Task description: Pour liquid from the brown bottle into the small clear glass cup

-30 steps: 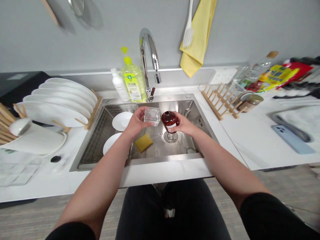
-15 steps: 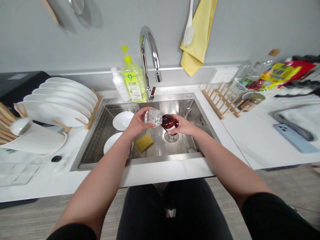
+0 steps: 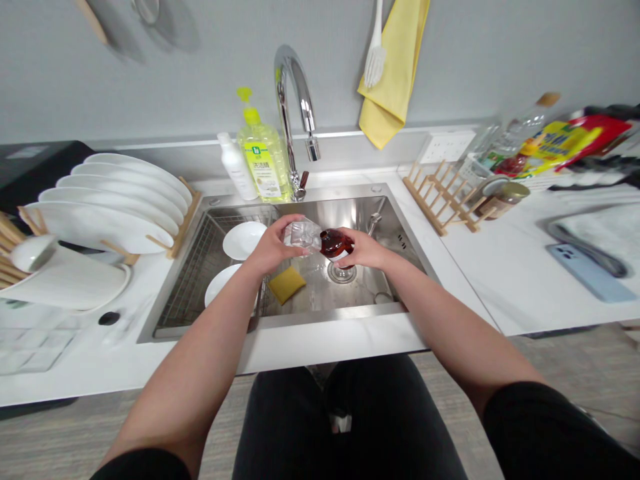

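Over the sink (image 3: 320,319), my left hand (image 3: 273,248) is closed round a clear glass (image 3: 303,237), which is tipped with its mouth to the right. My right hand (image 3: 364,249) grips a brown bottle (image 3: 336,244) with a white label. The bottle lies tilted, its open neck pointing left at the glass's mouth; whether they touch I cannot tell. Under my hands a yellow sponge (image 3: 287,285) rests on the sink floor, left of the drain (image 3: 342,273). Two white bowls, an upper bowl (image 3: 245,241) and a lower bowl (image 3: 220,283), sit in the wire basket (image 3: 193,290).
A chrome faucet (image 3: 295,127) arches behind the sink, beside a dish soap bottle (image 3: 263,163) and a white bottle (image 3: 235,167). White plates (image 3: 105,227) stand in a rack at left. On the right are a wooden rack (image 3: 440,200), a jar (image 3: 505,200) and a phone (image 3: 590,272).
The view has shifted slightly. Both hands still hold the glass and the brown bottle mouth to mouth, in nearly the same pose.
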`<action>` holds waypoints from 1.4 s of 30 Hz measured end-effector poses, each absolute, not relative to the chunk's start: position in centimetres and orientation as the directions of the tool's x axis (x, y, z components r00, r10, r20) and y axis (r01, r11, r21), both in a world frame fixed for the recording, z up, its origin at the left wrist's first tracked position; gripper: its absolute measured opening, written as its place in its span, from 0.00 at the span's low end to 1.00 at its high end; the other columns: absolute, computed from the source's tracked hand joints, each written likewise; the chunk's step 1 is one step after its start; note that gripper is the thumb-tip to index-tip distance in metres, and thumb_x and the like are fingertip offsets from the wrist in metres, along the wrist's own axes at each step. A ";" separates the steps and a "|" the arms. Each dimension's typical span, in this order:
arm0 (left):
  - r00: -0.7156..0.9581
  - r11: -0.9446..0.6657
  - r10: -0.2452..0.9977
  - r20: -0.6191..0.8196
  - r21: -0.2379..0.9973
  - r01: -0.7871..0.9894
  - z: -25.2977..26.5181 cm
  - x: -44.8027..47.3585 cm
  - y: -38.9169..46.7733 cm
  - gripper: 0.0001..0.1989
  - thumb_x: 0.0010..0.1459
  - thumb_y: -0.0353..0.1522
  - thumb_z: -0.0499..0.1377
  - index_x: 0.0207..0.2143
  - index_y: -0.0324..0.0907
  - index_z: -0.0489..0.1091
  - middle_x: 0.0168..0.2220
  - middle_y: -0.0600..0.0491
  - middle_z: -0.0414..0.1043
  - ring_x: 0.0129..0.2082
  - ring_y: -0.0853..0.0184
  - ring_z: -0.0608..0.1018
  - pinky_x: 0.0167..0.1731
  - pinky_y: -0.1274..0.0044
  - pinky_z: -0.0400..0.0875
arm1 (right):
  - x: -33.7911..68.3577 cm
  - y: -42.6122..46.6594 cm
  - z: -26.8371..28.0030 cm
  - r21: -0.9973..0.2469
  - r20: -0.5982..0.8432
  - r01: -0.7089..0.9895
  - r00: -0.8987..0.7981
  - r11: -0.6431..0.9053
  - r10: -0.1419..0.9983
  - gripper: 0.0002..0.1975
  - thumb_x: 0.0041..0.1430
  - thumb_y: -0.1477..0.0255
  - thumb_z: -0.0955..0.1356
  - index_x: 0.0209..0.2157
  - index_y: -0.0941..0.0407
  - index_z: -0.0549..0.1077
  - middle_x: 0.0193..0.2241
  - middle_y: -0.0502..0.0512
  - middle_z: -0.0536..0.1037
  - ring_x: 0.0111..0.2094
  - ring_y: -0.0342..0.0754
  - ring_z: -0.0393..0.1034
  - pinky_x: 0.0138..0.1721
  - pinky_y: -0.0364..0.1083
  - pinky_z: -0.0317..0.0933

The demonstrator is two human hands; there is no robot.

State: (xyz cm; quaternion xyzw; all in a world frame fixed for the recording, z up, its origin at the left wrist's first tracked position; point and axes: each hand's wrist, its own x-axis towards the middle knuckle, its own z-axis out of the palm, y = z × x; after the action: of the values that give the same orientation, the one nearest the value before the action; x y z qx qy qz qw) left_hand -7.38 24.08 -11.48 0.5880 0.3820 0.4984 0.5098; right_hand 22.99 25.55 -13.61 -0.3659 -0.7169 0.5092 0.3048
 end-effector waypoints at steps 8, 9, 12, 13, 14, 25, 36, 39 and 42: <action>0.229 -0.209 0.951 0.206 0.978 -0.009 -11.2 -7.6 23.9 0.47 0.34 0.34 0.86 0.60 0.46 0.79 0.58 0.47 0.81 0.55 0.51 0.83 0.59 0.61 0.80 | 22.8 25.4 -13.1 -0.956 0.064 0.206 -0.545 0.207 0.836 0.43 0.39 0.65 0.89 0.59 0.54 0.81 0.50 0.58 0.89 0.49 0.62 0.84 0.54 0.60 0.79; 0.229 -0.208 0.952 0.203 0.978 0.000 -11.2 -7.7 23.9 0.47 0.34 0.34 0.86 0.60 0.46 0.79 0.58 0.46 0.81 0.56 0.51 0.83 0.59 0.60 0.80 | 22.8 25.4 -13.2 -0.955 0.063 0.211 -0.545 0.210 0.836 0.43 0.39 0.65 0.89 0.59 0.54 0.81 0.50 0.58 0.89 0.49 0.62 0.84 0.54 0.60 0.79; 0.242 -0.201 0.952 0.189 0.979 0.027 -11.1 -7.8 23.9 0.49 0.34 0.34 0.86 0.62 0.47 0.79 0.58 0.47 0.81 0.56 0.51 0.84 0.61 0.59 0.79 | 23.0 25.6 -13.5 -0.952 0.058 0.222 -0.551 0.213 0.833 0.43 0.40 0.65 0.89 0.60 0.53 0.81 0.52 0.58 0.88 0.50 0.62 0.84 0.57 0.61 0.78; 0.248 -0.204 0.950 0.189 0.978 0.034 -11.1 -7.9 23.9 0.49 0.34 0.34 0.86 0.63 0.47 0.79 0.58 0.47 0.81 0.56 0.51 0.84 0.62 0.59 0.78 | 23.0 25.6 -13.6 -0.952 0.055 0.223 -0.555 0.211 0.830 0.43 0.41 0.64 0.89 0.60 0.53 0.80 0.53 0.58 0.88 0.51 0.62 0.84 0.58 0.61 0.77; 0.253 -0.209 0.948 0.192 0.977 0.041 -11.1 -8.0 23.9 0.50 0.35 0.34 0.86 0.63 0.47 0.79 0.59 0.47 0.81 0.57 0.51 0.83 0.63 0.59 0.78 | 23.1 25.6 -13.7 -0.952 0.051 0.224 -0.558 0.210 0.829 0.43 0.41 0.64 0.89 0.60 0.52 0.80 0.53 0.58 0.88 0.51 0.63 0.84 0.58 0.61 0.77; 0.236 -0.245 0.945 0.227 0.968 0.047 -11.1 -8.1 23.9 0.49 0.36 0.34 0.86 0.63 0.49 0.76 0.57 0.48 0.79 0.57 0.52 0.82 0.62 0.60 0.78 | 23.2 25.8 -14.0 -0.946 0.043 0.244 -0.561 0.215 0.827 0.42 0.41 0.64 0.88 0.59 0.51 0.80 0.51 0.56 0.88 0.47 0.60 0.84 0.54 0.59 0.79; 0.243 -0.247 0.943 0.229 0.968 0.048 -11.8 -8.5 24.2 0.50 0.37 0.34 0.86 0.64 0.47 0.75 0.58 0.48 0.79 0.56 0.54 0.82 0.60 0.64 0.78 | 23.2 25.7 -14.1 -0.952 0.042 0.229 -0.561 0.204 0.826 0.44 0.41 0.64 0.89 0.61 0.51 0.80 0.53 0.56 0.88 0.52 0.62 0.84 0.59 0.60 0.77; 0.242 -0.248 0.943 0.229 0.967 0.051 -11.7 -8.4 24.2 0.50 0.36 0.34 0.86 0.64 0.47 0.75 0.58 0.48 0.79 0.56 0.54 0.82 0.60 0.63 0.78 | 23.2 25.8 -14.1 -0.949 0.051 0.231 -0.563 0.216 0.825 0.44 0.41 0.64 0.89 0.61 0.51 0.80 0.53 0.56 0.88 0.52 0.63 0.84 0.61 0.61 0.76; 0.238 -0.248 0.944 0.230 0.967 0.050 -11.4 -8.3 24.0 0.49 0.37 0.34 0.86 0.63 0.47 0.75 0.57 0.48 0.79 0.56 0.53 0.82 0.61 0.62 0.78 | 23.2 25.8 -14.2 -0.949 0.048 0.231 -0.564 0.214 0.824 0.43 0.41 0.64 0.89 0.61 0.51 0.80 0.53 0.56 0.88 0.53 0.63 0.84 0.60 0.61 0.76</action>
State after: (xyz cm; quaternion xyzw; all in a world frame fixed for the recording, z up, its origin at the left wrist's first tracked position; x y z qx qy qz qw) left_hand -8.30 23.99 -11.41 0.6312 0.3938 0.4751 0.4700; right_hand 23.18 25.82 -14.16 -0.3651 -0.7227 0.5098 0.2907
